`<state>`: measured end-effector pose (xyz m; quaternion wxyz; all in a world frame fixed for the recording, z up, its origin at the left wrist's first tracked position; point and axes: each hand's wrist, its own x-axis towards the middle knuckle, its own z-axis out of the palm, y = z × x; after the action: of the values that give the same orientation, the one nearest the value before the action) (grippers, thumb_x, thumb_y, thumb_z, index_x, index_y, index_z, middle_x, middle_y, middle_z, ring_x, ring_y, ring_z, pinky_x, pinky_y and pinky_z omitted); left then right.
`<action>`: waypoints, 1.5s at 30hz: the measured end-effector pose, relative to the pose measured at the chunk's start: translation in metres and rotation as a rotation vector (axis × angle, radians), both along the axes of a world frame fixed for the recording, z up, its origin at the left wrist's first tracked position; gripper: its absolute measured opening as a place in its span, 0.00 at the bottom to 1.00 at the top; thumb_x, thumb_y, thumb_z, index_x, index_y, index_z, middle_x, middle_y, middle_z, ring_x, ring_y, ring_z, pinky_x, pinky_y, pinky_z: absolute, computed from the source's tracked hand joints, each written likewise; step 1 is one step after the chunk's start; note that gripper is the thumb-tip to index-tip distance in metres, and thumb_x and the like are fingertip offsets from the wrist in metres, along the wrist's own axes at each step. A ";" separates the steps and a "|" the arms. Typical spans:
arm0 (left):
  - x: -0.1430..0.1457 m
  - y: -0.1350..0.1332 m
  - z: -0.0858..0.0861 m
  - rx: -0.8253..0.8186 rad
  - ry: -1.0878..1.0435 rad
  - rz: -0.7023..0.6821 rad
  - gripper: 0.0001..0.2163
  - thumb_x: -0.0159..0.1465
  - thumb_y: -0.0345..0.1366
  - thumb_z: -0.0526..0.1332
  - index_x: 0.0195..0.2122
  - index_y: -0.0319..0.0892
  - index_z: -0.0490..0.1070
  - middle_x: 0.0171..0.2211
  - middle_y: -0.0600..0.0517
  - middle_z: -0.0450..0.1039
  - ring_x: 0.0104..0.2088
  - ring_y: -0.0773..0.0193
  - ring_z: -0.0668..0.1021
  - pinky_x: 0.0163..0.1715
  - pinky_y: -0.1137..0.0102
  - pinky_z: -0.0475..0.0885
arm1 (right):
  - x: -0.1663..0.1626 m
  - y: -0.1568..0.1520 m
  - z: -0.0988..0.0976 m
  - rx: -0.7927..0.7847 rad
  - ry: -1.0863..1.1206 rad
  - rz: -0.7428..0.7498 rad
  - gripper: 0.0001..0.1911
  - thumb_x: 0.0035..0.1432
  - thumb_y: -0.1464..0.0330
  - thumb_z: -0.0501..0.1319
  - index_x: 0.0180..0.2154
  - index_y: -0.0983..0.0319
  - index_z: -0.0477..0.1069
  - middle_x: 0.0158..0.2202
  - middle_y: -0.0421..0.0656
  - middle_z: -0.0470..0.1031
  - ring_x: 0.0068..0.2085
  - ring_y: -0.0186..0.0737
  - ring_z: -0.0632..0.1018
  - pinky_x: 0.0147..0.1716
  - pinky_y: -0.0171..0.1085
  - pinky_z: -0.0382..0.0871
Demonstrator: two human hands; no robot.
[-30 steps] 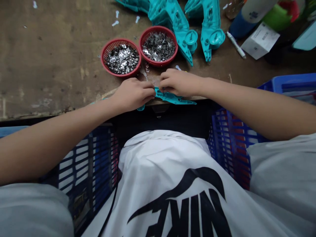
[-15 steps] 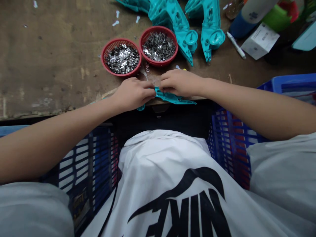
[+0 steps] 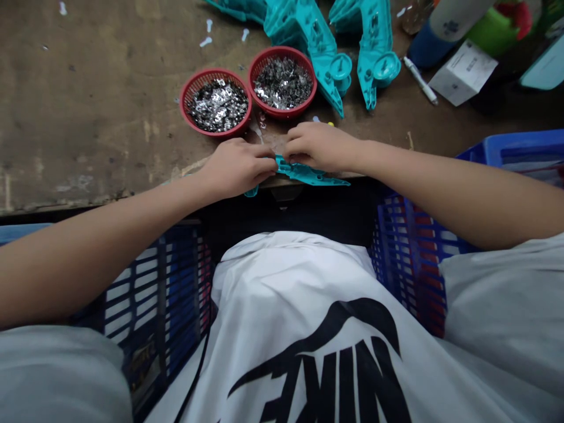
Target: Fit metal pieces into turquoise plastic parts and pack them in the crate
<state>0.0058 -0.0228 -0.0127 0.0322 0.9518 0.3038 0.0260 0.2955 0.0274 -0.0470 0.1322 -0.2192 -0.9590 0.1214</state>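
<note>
Head cam view: both hands meet at the near edge of the worn wooden table [image 3: 88,106], right over a flat teal plastic part [image 3: 308,174] that lies on that edge. The left hand [image 3: 238,167] has its fingers curled tight around the part's left end, and the right hand [image 3: 319,147] presses bent fingers down on its top. Just behind the hands sit two red baskets [image 3: 215,134] full of small shiny metal bits. More teal shells [image 3: 317,35] lie further back, and blue crates [image 3: 506,147] flank the person's lap.
</note>
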 end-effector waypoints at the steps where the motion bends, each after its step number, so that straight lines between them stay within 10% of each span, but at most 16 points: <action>1: 0.000 0.000 0.000 0.005 0.006 -0.003 0.18 0.83 0.40 0.58 0.50 0.52 0.91 0.51 0.43 0.91 0.47 0.48 0.90 0.47 0.56 0.79 | 0.000 -0.001 0.002 0.002 -0.017 0.005 0.19 0.85 0.64 0.57 0.53 0.60 0.88 0.53 0.50 0.85 0.51 0.48 0.80 0.48 0.46 0.66; 7: -0.001 0.001 0.001 -0.005 0.022 -0.004 0.18 0.84 0.42 0.58 0.51 0.51 0.92 0.53 0.43 0.91 0.47 0.48 0.90 0.47 0.55 0.79 | 0.004 -0.003 0.016 0.030 -0.061 0.033 0.20 0.85 0.65 0.58 0.63 0.60 0.86 0.54 0.50 0.82 0.52 0.51 0.78 0.50 0.46 0.66; 13: -0.003 0.001 -0.006 0.002 -0.013 0.093 0.13 0.81 0.42 0.63 0.52 0.48 0.89 0.50 0.42 0.90 0.49 0.45 0.91 0.48 0.56 0.81 | 0.001 -0.006 0.014 -0.048 -0.059 -0.110 0.38 0.81 0.67 0.61 0.86 0.65 0.63 0.63 0.54 0.76 0.56 0.52 0.77 0.56 0.46 0.71; 22: 0.001 -0.008 -0.001 0.025 0.019 0.262 0.16 0.79 0.43 0.69 0.64 0.44 0.80 0.57 0.43 0.89 0.51 0.45 0.89 0.45 0.59 0.79 | -0.009 -0.036 0.030 -0.158 0.026 -0.227 0.20 0.81 0.71 0.59 0.61 0.64 0.88 0.56 0.54 0.82 0.54 0.51 0.80 0.56 0.46 0.71; 32: 0.003 -0.012 0.001 -0.057 -0.004 0.340 0.29 0.78 0.44 0.69 0.80 0.51 0.76 0.69 0.39 0.84 0.66 0.39 0.87 0.60 0.54 0.85 | -0.008 -0.033 0.031 -0.153 0.045 -0.225 0.17 0.79 0.73 0.60 0.56 0.62 0.89 0.56 0.50 0.90 0.56 0.50 0.86 0.59 0.47 0.78; 45: 0.006 -0.015 0.002 -0.044 0.033 0.241 0.24 0.83 0.44 0.60 0.74 0.48 0.86 0.70 0.42 0.86 0.66 0.37 0.89 0.62 0.47 0.86 | -0.012 -0.031 0.027 -0.123 -0.048 -0.217 0.15 0.78 0.74 0.64 0.57 0.60 0.87 0.55 0.49 0.88 0.56 0.49 0.84 0.56 0.44 0.72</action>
<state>0.0120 -0.0376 -0.0102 0.0446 0.9077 0.4172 0.0076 0.2836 -0.0031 -0.0199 0.1079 -0.3320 -0.9233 0.1600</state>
